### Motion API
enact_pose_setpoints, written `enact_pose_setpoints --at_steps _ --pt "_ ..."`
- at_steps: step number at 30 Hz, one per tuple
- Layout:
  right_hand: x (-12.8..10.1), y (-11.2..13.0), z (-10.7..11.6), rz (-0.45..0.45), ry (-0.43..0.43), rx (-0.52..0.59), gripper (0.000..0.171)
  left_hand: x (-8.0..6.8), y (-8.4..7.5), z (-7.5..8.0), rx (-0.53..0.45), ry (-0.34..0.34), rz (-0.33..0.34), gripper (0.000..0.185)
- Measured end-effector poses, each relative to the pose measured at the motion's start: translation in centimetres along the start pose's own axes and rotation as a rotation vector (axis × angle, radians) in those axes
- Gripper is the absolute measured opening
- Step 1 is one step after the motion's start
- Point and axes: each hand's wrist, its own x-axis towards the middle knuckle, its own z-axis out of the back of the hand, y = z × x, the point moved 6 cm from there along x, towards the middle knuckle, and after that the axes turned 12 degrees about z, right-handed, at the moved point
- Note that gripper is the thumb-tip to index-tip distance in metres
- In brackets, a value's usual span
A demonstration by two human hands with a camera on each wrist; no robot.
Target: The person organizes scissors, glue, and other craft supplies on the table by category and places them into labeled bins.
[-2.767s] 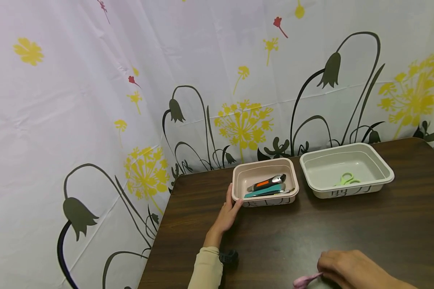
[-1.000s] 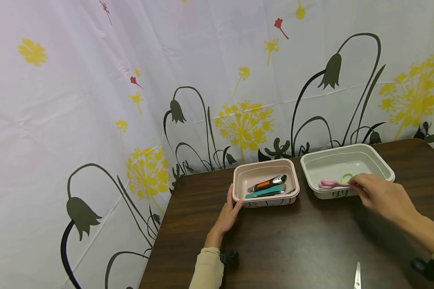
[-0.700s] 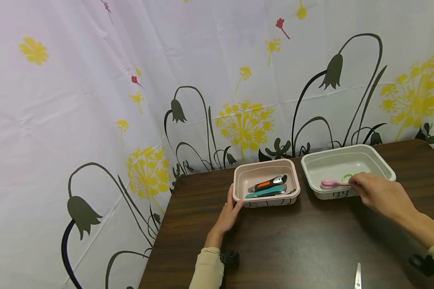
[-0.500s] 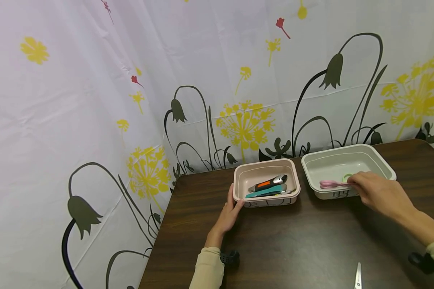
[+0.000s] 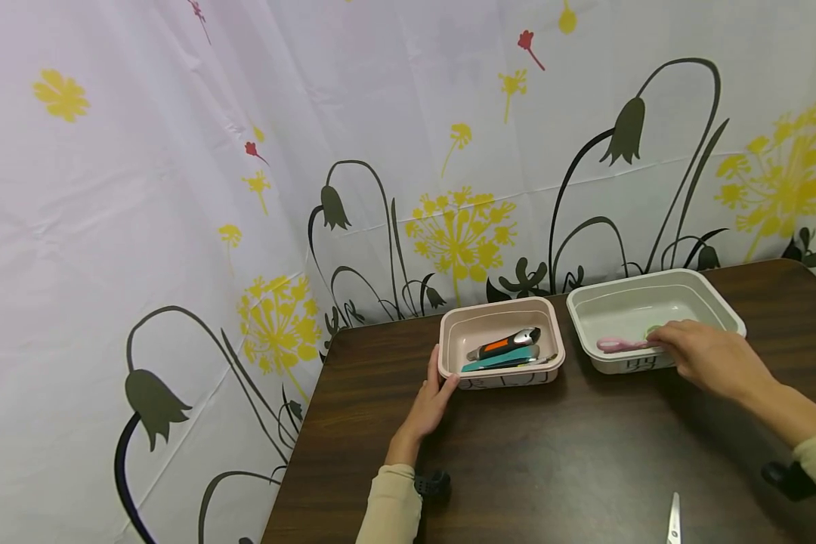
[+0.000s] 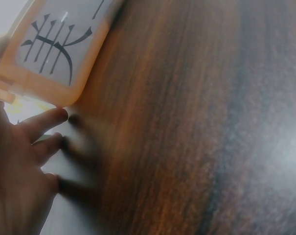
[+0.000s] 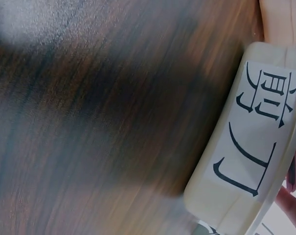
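Note:
My left hand (image 5: 425, 408) rests on the left front corner of a pinkish-beige box (image 5: 452, 340), its thumb at the front wall and its fingers along the side. In that box lie an orange-and-black utility knife (image 5: 506, 344), a teal cutter (image 5: 503, 360) and a slim dark tool. My right hand (image 5: 714, 359) reaches over the front rim of a pale grey-green box (image 5: 724, 310) and pinches pink-handled scissors (image 5: 619, 344) low inside it. Part of a light green scissors handle (image 5: 650, 331) shows beyond my fingertips. My hand hides the pink scissors' blades.
A metal scissors blade (image 5: 674, 521) lies on the brown table (image 5: 551, 468) at the lower frame edge, its handle out of view. Lettered labels mark both boxes' fronts, one label (image 7: 258, 127) clear in the right wrist view. A flowered curtain (image 5: 381, 113) hangs behind.
My right hand has carried the pink scissors from the table's near side to the grey-green box and lowered them into it. The left hand stays at the pinkish-beige box.

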Motion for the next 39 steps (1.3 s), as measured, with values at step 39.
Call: enact_pose_setpoints --at_steps 39 --pt "-0.7 -0.9 -0.8 0.034 0.063 0.076 0.039 2.3 3.9 -0.8 0.004 -0.056 0.005 0.073"
